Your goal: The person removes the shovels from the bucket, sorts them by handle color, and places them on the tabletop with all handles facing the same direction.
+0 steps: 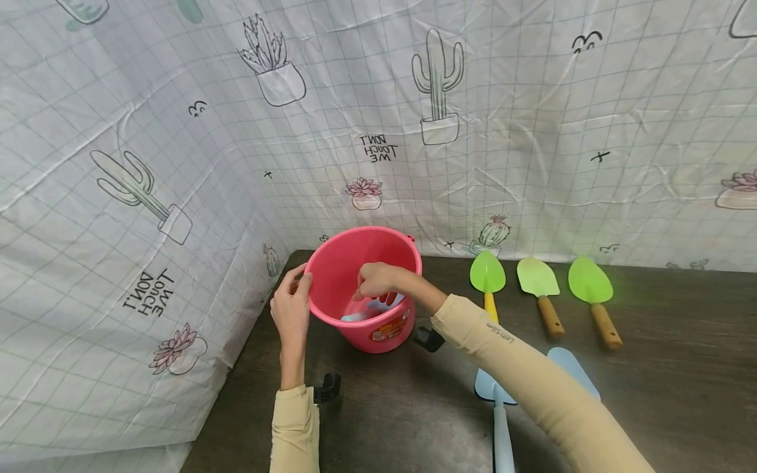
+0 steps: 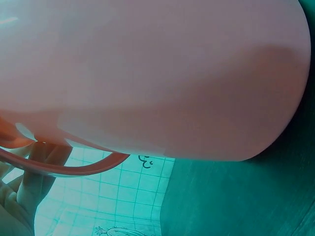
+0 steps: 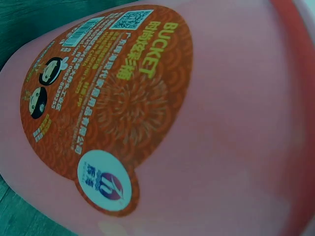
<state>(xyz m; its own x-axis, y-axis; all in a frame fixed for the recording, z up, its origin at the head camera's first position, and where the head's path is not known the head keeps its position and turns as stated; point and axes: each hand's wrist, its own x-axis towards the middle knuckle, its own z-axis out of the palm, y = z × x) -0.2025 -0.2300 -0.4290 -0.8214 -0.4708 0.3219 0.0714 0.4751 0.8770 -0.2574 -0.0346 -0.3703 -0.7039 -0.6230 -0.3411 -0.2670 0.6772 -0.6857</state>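
Note:
A pink bucket (image 1: 365, 332) with an orange label stands at the table's back left corner. My left hand (image 1: 291, 309) grips its rim on the left side, thumb over the edge. In the left wrist view, the bucket's handle (image 2: 93, 168) passes by the fingers of that hand. Down inside the bucket reaches my right hand (image 1: 378, 279), its fingers bent downward. Below it in the bucket lie a light blue piece (image 1: 355, 316) and some red bits. I cannot tell whether the right fingers hold any of these. The right wrist view shows the bucket's label (image 3: 113, 98) close up.
At the back right lie a green trowel (image 1: 487, 272) with yellow handle, a pale yellow-green trowel (image 1: 538, 276) and a green trowel (image 1: 591, 281) with wooden handles. A light blue trowel (image 1: 503, 437) and another light blue blade (image 1: 572, 369) lie nearer, partly behind the right sleeve.

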